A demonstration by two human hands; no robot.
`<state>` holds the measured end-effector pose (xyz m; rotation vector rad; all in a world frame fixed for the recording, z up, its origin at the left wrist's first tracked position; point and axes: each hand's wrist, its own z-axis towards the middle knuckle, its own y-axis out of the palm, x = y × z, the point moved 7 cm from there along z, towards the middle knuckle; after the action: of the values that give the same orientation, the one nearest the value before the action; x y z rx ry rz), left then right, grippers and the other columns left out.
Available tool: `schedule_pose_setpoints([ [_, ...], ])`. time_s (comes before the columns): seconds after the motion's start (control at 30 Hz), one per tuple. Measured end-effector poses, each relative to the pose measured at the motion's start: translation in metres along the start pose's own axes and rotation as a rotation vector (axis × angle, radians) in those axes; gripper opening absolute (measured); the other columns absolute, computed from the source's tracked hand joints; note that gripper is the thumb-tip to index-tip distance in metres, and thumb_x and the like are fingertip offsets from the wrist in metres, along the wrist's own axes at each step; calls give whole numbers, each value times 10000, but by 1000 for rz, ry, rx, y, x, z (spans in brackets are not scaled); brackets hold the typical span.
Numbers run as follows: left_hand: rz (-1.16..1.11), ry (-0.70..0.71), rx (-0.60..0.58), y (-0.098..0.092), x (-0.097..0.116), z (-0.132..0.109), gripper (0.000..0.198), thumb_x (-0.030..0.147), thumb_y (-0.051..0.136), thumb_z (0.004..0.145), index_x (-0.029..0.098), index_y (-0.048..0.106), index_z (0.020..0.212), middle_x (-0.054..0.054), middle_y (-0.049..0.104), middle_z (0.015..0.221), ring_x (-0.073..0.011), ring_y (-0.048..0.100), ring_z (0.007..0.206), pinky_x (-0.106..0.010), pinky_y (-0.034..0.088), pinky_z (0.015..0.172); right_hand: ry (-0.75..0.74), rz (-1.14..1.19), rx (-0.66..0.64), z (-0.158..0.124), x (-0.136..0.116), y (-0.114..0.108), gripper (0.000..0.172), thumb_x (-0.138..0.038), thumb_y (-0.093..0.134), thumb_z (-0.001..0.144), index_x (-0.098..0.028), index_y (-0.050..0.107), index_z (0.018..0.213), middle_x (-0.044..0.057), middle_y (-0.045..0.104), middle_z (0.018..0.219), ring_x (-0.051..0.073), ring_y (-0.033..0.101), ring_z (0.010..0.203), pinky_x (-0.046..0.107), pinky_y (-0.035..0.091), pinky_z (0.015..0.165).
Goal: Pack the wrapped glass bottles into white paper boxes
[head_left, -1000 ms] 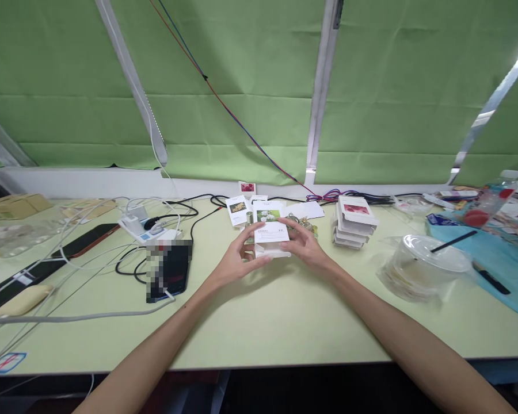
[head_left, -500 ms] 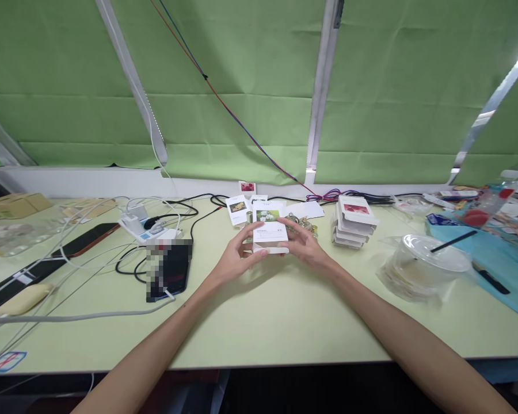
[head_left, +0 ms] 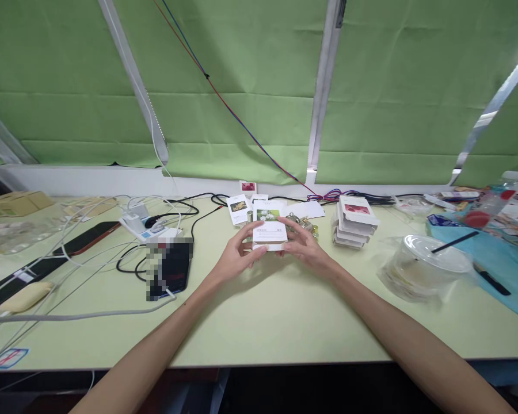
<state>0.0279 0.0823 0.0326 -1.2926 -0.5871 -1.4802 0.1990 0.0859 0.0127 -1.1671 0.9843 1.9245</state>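
Observation:
Between both hands, above the table, is a small white box [head_left: 269, 233] with a printed picture of white flowers on green and some text. My left hand [head_left: 237, 253] grips its left side, thumb at the lower front edge. On the opposite side my right hand [head_left: 306, 247] closes on it, thumb along the front flap. Behind the box, partly hidden, lie small glass bottles [head_left: 304, 223] and white printed cards [head_left: 239, 209]. A stack of white boxes [head_left: 354, 221] with a pink flower picture stands to the right of my right hand.
Left of my arms are a phone [head_left: 176, 267], a power strip [head_left: 149, 229] and tangled cables. A lidded plastic cup [head_left: 431, 261] with a black straw stands at right, near a blue cloth [head_left: 457, 244]. The table's front edge [head_left: 285, 364] runs below my arms.
The flap at the box's front edge, standing open before, is now pressed closed under my thumbs. Both hands stay in nearly the same place.

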Motion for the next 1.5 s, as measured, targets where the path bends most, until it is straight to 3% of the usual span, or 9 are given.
schedule_pose_setpoints([
  [1.5, 22, 17, 49, -1, 1, 1, 639, 502, 737, 836, 241, 537, 1384, -113, 626, 1202, -97, 587, 622, -220, 474, 513, -48, -91, 1, 2, 4, -1, 708, -349, 850, 768, -296, 513, 1389, 58, 710, 1150, 160, 713, 749, 343, 593, 750],
])
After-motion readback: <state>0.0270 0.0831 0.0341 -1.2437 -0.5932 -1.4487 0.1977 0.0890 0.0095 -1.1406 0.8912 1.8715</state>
